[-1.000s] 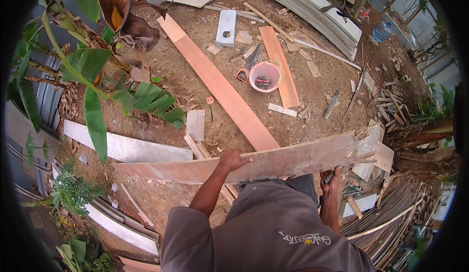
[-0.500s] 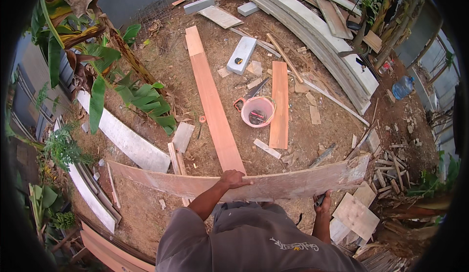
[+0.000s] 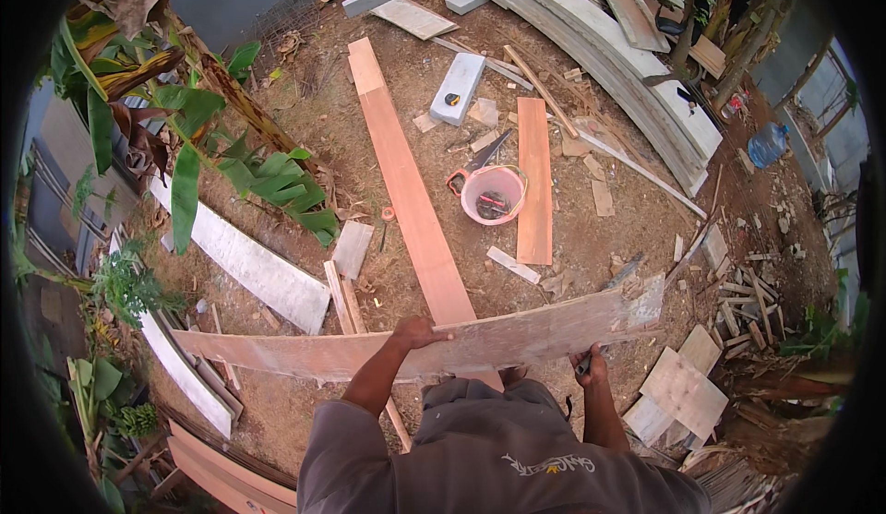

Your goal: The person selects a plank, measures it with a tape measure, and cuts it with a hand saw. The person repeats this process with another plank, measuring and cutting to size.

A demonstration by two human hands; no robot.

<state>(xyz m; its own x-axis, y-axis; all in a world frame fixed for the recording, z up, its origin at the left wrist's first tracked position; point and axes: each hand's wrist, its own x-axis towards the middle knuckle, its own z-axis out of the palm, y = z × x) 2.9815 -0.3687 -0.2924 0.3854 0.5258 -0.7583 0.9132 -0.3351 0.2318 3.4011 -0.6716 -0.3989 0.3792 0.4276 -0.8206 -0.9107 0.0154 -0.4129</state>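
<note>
A long, weathered wooden board stands on edge across the front of my body. My left hand is closed over its upper edge, left of the middle. Close to the lower edge, right of my body, my right hand is closed round a small dark tool whose kind I cannot make out. Whether that hand also touches the board is hard to tell. Beyond the board, a long reddish plank lies on the ground, its near part passing behind the board.
A pink bucket with tools inside stands beside a handsaw and a shorter plank. A tape measure rests on a pale block. Stacked long boards lie far right; banana leaves hang left; plywood scraps lie right.
The board has shifted left, with its right end swinging slightly upward in view. Both hands have moved left along with it, and each keeps its grip.
</note>
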